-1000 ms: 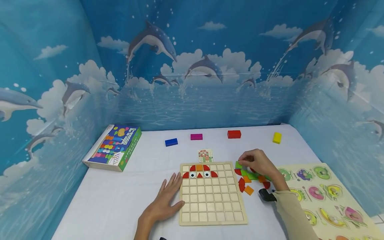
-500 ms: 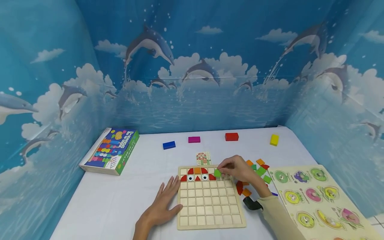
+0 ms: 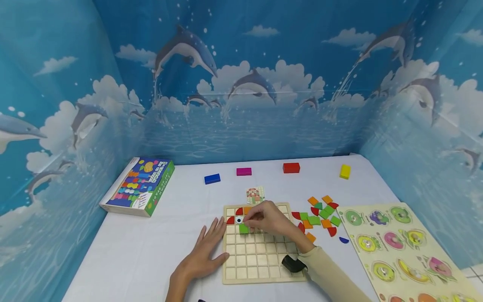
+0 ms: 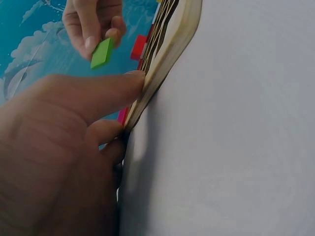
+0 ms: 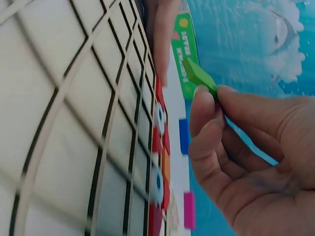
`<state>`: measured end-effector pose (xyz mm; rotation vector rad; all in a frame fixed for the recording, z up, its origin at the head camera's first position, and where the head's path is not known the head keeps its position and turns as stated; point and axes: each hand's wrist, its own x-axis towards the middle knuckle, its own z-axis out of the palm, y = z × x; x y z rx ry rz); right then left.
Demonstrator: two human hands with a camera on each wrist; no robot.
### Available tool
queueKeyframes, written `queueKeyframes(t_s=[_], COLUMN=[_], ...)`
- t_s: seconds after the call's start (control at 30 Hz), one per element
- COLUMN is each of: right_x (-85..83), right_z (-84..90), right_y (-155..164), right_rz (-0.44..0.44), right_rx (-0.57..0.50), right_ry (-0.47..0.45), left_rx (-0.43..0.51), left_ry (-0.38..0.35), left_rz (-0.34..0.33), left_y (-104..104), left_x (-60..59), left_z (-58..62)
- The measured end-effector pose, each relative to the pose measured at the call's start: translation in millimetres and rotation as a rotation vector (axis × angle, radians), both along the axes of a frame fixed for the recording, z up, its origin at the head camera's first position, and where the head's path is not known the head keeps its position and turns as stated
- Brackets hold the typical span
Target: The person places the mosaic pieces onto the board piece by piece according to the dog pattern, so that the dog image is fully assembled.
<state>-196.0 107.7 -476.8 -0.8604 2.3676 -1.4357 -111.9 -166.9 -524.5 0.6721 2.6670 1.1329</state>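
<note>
In the head view, a wooden grid board (image 3: 241, 261) lies on the white table. My left hand (image 3: 201, 255) rests flat along its left edge, thumb at the rim and fingers spread. Between thumb and fingertips, my right hand (image 3: 271, 219) pinches a green square tile (image 3: 243, 229) over the board, just below a white eye tile (image 3: 239, 219). The right wrist view shows the green tile (image 5: 199, 75) held above the grid. Red quarter-round tiles (image 3: 230, 220) and an orange square (image 3: 247, 210) fill cells in the top rows; my right hand hides some of these.
Loose green, orange and red tiles (image 3: 314, 220) lie scattered right of the board. A small picture card (image 3: 255, 194) sits behind it. Farther right is a fruit puzzle board (image 3: 381, 243). A game box (image 3: 137, 186) stands at left, and several coloured blocks (image 3: 291, 168) line the back.
My right hand has picked up the green tile from the loose pile and carried it left over the board's upper rows. My left hand stays at the board's left edge.
</note>
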Motion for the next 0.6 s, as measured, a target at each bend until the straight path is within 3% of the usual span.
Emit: queueKeyframes(t_s=[0.17,0.37,0.6], right_x=[0.1,-4.1,-4.1], right_z=[-2.6,-9.9,-16.2], right_y=[-20.0,-36.0,-45.9], right_rz=[-0.019,-0.016,-0.052], right_rx=[-0.002,0.002,0.099], right_ry=[-0.009,-0.002,0.092], left_rx=[-0.013,0.027,0.031], left_ry=[-0.022,-0.01,-0.011], left_rz=[-0.013,-0.013,-0.015], left_y=[-0.7,-3.9,-2.5], left_x=[-0.4,-2.1,-0.7], left_z=[1.7,-6.1,0.7])
